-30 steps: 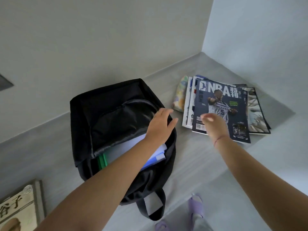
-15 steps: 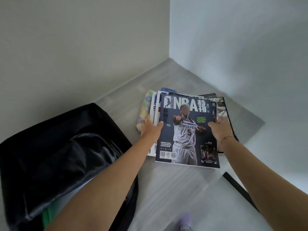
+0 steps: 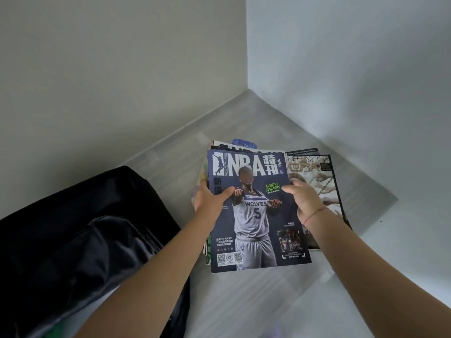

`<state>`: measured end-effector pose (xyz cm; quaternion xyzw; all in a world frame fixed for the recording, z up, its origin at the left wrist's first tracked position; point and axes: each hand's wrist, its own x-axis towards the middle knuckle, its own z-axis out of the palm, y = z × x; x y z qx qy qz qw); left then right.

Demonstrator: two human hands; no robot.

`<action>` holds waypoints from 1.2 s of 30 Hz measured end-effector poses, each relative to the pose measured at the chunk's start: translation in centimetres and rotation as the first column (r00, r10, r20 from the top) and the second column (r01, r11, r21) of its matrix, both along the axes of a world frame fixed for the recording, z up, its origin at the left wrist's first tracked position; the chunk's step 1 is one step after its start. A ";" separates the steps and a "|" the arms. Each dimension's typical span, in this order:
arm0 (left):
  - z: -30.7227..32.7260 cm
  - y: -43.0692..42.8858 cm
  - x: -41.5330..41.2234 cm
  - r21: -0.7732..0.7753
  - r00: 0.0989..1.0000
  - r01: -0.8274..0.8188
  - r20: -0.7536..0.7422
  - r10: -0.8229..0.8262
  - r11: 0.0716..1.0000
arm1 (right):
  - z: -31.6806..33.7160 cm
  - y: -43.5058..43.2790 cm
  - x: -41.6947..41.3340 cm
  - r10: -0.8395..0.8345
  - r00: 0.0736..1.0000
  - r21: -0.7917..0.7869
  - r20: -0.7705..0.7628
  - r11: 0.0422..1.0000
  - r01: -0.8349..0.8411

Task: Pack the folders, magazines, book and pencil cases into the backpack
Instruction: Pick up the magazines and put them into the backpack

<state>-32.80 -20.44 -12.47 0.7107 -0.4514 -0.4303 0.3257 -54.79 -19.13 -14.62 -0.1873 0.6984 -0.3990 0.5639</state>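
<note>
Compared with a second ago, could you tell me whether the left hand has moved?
Yes. The left hand has left the black backpack and moved right, where it now holds the left edge of the NBA magazine.

I see the glossy navy NBA basketball magazine [image 3: 253, 240] topping a stack, with my left hand [image 3: 212, 197] and right hand [image 3: 306, 200] pinching its side edges. At its 3 o'clock lies a black-bordered pale magazine [image 3: 323, 173]. At its 9 o'clock sits the black fabric backpack [image 3: 73, 228], unzipped.
</note>
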 end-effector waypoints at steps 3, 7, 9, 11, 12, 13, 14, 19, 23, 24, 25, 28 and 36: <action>0.8 1.0 -0.2 -0.103 0.998 0.007 -0.068 -0.014 0.995 | 0.5 0.1 -0.7 0.056 0.996 -0.046 0.071 0.998 -0.053; 2.5 2.4 0.6 -0.204 0.973 0.040 -0.213 -0.084 0.978 | 2.2 0.7 -0.8 0.161 0.966 -0.201 0.203 0.972 -0.120; 3.6 3.0 1.2 -0.238 0.957 0.097 -0.244 -0.156 0.966 | 3.2 1.3 -0.8 0.196 0.939 -0.264 0.281 0.957 -0.120; 4.6 3.6 1.9 -0.263 0.943 0.150 -0.250 -0.218 0.953 | 4.3 2.2 -0.6 0.172 0.935 -0.311 0.309 0.948 -0.072; 5.1 3.8 2.4 -0.271 0.937 0.161 -0.259 -0.233 0.949 | 5.0 2.8 -0.4 0.157 0.940 -0.344 0.303 0.938 -0.046; 5.4 4.1 2.9 -0.275 0.931 0.163 -0.274 -0.240 0.948 | 5.8 3.5 0.0 0.162 0.945 -0.391 0.285 0.919 -0.040; 5.7 4.4 3.6 -0.277 0.926 0.156 -0.294 -0.238 0.948 | 6.5 4.4 0.6 0.187 0.947 -0.446 0.263 0.894 -0.052; 6.3 7.3 6.2 -0.279 0.895 0.079 -0.404 -0.191 0.957 | 9.9 9.0 3.5 0.317 0.935 -0.622 0.158 0.768 -0.155; 6.6 9.2 6.8 -0.272 0.875 0.119 -0.427 -0.230 0.955 | 10.4 11.6 4.0 0.334 0.933 -0.616 0.134 0.766 -0.186; 6.7 9.5 6.8 -0.258 0.875 0.128 -0.426 -0.231 0.958 | 10.3 12.1 4.1 0.328 0.936 -0.610 0.131 0.771 -0.185; 6.6 9.7 6.8 -0.242 0.875 0.136 -0.425 -0.231 0.961 | 10.1 12.6 4.1 0.324 0.938 -0.606 0.124 0.773 -0.187; 6.6 10.2 6.9 -0.215 0.877 0.141 -0.426 -0.223 0.966 | 9.6 13.4 4.4 0.331 0.938 -0.605 0.104 0.769 -0.205; 5.5 10.4 7.1 -0.125 0.913 0.160 -0.359 -0.195 0.979 | 4.8 15.1 6.0 0.227 0.971 -0.473 -0.078 0.849 -0.237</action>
